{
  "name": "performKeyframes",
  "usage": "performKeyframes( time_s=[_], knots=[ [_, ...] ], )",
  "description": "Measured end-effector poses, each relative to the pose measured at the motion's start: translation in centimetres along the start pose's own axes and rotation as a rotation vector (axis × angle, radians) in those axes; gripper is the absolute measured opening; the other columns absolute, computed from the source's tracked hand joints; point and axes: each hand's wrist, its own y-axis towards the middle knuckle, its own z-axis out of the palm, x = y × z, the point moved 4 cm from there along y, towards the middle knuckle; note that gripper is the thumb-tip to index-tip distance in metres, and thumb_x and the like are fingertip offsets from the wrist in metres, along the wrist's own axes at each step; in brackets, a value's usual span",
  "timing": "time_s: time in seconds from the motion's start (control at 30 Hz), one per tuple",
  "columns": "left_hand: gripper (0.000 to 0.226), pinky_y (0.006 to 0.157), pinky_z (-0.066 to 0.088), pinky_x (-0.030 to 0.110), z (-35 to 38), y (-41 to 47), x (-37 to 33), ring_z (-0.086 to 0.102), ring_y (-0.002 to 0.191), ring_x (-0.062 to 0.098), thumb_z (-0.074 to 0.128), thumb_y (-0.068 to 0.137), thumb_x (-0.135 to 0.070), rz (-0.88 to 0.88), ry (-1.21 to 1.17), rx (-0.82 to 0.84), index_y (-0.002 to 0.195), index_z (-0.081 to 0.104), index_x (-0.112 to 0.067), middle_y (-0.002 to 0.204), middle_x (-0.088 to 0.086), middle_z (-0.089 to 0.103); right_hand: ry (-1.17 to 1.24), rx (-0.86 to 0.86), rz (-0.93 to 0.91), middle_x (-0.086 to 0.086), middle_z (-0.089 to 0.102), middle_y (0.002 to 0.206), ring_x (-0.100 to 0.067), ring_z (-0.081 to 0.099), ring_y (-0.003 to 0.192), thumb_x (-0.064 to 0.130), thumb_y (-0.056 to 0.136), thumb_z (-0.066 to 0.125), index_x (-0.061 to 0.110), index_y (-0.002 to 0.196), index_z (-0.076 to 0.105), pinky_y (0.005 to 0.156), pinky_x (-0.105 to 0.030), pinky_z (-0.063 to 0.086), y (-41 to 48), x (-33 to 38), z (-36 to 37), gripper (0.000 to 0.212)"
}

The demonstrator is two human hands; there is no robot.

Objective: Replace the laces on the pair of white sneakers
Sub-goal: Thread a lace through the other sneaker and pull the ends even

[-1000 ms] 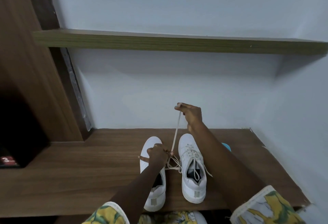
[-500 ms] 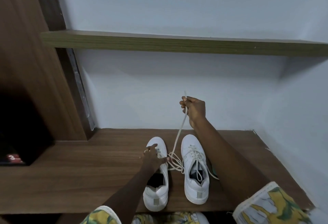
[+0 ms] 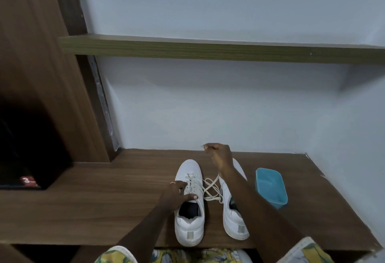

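Note:
Two white sneakers stand side by side on a wooden desk [image 3: 104, 206], toes toward the wall. My left hand [image 3: 177, 193] rests on the left sneaker [image 3: 188, 227], its fingers on the laced part and the thumb across the tongue. A cream lace [image 3: 211, 189] runs from that shoe in loose loops between the two. My right hand [image 3: 218, 156] is held above the toe of the right sneaker [image 3: 234, 219] and pinches the lace's end in curled fingers. My right forearm hides much of the right sneaker.
A blue plastic tub [image 3: 270, 187] sits on the desk just right of the right sneaker. A green-edged shelf [image 3: 208, 50] crosses the wall above. A dark wooden cabinet [image 3: 41, 96] stands at the left. The wall closes the right side.
My right hand has come down from high above the shoes to just over the right sneaker's toe, and the lace has gone slack. The view has shifted, which uncovers the blue tub.

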Motion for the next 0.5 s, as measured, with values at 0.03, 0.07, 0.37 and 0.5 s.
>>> performKeyframes(
  time_s=[0.03,0.07,0.37,0.5],
  knots=[
    [0.070,0.098,0.038,0.025,-0.1,0.0,0.0,0.047,0.124,0.016,0.076,0.071,-0.048,0.000,0.003,0.012,0.129,0.055,-0.015,0.137,0.001,0.051,-0.013,0.019,0.010,0.004,0.069,0.084,-0.012,0.061,0.085,0.009,0.086,0.063,0.009,0.091,0.075,0.085,-0.029,0.048,-0.3,-0.6,0.4,0.013],
    [0.071,0.101,0.038,0.026,-0.1,0.1,0.1,0.046,0.125,0.016,0.078,0.070,-0.046,-0.005,0.003,0.027,0.129,0.055,-0.015,0.138,0.001,0.050,-0.036,0.032,0.020,0.004,0.067,0.079,-0.011,0.059,0.078,0.009,0.087,0.062,0.008,0.091,0.074,0.078,-0.027,0.048,-0.7,-1.2,0.8,0.013],
    [0.073,0.101,0.032,0.019,-0.7,1.0,-0.4,0.042,0.130,0.015,0.082,0.069,-0.035,0.030,0.087,0.115,0.132,0.054,-0.010,0.145,0.001,0.043,-0.120,0.051,0.116,-0.002,0.055,0.066,-0.010,0.050,0.056,0.014,0.089,0.062,0.010,0.073,0.057,0.052,-0.020,0.037,-2.6,-5.2,2.4,0.017],
    [0.063,0.102,0.040,0.026,-0.7,1.2,0.2,0.049,0.124,0.017,0.080,0.071,-0.024,0.020,0.004,0.121,0.128,0.058,-0.006,0.140,0.001,0.046,-0.091,0.083,0.168,-0.002,0.058,0.069,-0.008,0.051,0.052,-0.005,0.088,0.048,0.006,0.085,0.062,0.041,-0.012,0.034,-2.9,-5.8,2.8,0.018]
  ],
)
